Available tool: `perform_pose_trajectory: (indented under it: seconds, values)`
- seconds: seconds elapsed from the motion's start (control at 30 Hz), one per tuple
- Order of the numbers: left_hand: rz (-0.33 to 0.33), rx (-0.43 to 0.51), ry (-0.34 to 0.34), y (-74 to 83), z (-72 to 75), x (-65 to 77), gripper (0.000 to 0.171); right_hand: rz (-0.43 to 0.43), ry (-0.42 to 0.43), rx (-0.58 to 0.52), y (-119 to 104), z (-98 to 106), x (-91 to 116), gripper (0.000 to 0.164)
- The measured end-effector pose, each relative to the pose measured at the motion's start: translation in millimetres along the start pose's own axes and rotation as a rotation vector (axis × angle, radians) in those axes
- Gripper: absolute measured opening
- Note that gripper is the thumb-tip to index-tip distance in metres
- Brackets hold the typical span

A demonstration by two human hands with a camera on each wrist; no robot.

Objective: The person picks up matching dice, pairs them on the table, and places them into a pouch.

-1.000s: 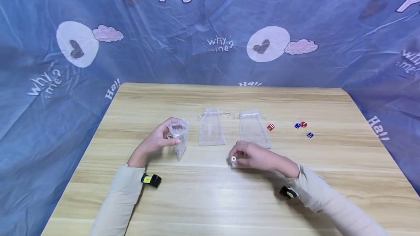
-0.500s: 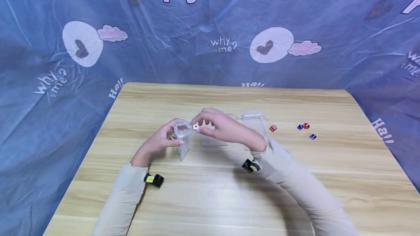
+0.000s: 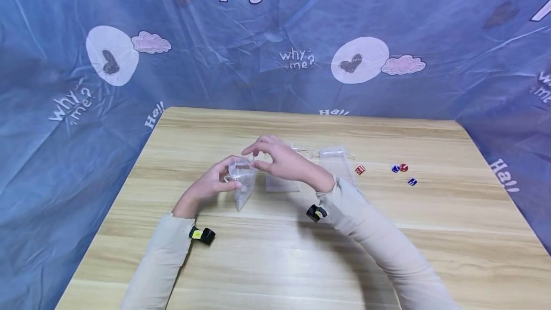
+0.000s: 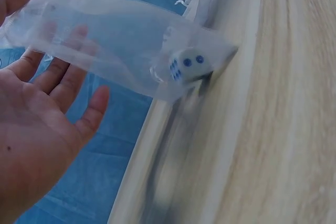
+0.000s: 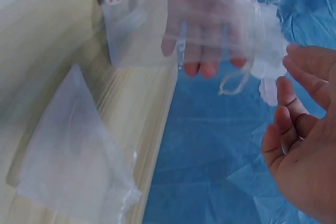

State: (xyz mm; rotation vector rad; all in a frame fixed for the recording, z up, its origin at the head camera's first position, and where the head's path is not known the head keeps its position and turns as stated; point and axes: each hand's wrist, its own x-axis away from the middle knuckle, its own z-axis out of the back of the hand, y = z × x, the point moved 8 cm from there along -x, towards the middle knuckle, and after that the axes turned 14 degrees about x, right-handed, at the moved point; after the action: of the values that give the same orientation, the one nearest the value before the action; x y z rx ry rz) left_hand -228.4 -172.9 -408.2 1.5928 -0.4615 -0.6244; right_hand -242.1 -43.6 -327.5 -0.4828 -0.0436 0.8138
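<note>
Clear bag holds white die. Left hand grips bag; right hand loose by bag's top. If left slips or right bumps, die could spill.

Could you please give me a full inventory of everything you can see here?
Table: 1, light wood grain, in the foreground
Backdrop: blue with white and pink print, behind and beside the table
Raised bag: 1, sheer whitish, left of the flat bags, mouth upward
White die: at least 1, white with coloured dots, low in the raised bag; exact count unclear
Flat bags: 2, sheer whitish, mid-table, partly hidden
Red dice: 2, red, table's right side
Blue dice: 2, blue, table's right side
Wrist cameras: 2, black, one per wrist
Sleeves: 2, beige, on both arms
Left hand: 1, holding the raised bag
Right hand: 1, at that bag's mouth
</note>
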Motion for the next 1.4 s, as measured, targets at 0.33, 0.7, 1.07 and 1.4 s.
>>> perform_pose_trajectory:
  seconds: [0.33,0.7,1.07,1.4]
  values:
    - [0.018,0.02,-0.007,-0.8,0.1,0.9,0.057,-0.033,-0.032,-0.086,20,-10,3,0.039]
    - [0.04,-0.029,0.005,-2.4,3.6,2.9,0.055,-0.025,-0.082,-0.004,16,-28,-2,0.023]
    - [0.155,-0.312,0.219,4.9,33.0,13.6,0.036,-0.1,-0.046,-0.136,25,-29,0,0.015]
    - [0.148,-0.439,0.212,15.9,45.8,21.0,0.038,-0.136,0.028,-0.033,41,-21,9,0.017]
